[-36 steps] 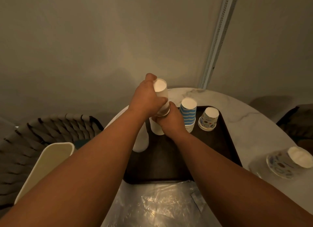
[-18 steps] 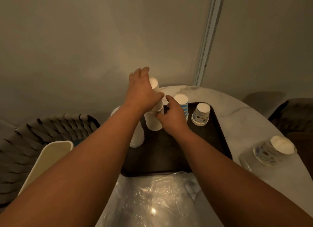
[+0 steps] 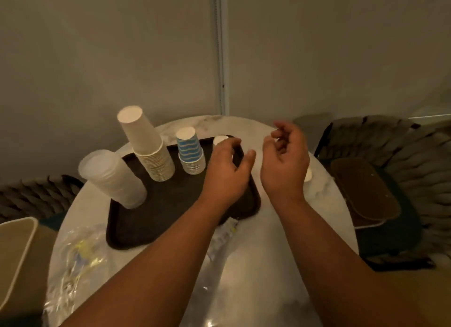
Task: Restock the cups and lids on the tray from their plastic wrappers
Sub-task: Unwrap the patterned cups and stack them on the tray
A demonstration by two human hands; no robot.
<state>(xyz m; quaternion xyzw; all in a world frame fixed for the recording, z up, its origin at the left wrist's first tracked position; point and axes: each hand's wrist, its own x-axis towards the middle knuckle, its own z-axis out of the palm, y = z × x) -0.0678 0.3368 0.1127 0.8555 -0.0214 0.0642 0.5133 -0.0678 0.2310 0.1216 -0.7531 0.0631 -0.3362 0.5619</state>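
A dark tray point(image 3: 170, 219) sits at mid-frame on a round marble surface point(image 3: 288, 234), its near half bare and its right rim close under the left hand point(image 3: 228, 174). Three upside-down stacks stand along the tray's far and left edges: a clear stack of lids or cups point(image 3: 112, 179) at the left corner, a tall white cup stack point(image 3: 148, 147) and a shorter blue-striped cup stack point(image 3: 190, 153), each with its long axis leaning toward the upper left of the frame. Another white cup base point(image 3: 220, 139) peeks out behind the left hand. Both hands hover empty with fingers loosely curled; the right hand point(image 3: 286, 160) hangs over bare marble right of the tray. Crumpled plastic wrappers point(image 3: 80, 261) lie at lower left, near the surface's edge. Woven chairs point(image 3: 415, 160) flank both sides.
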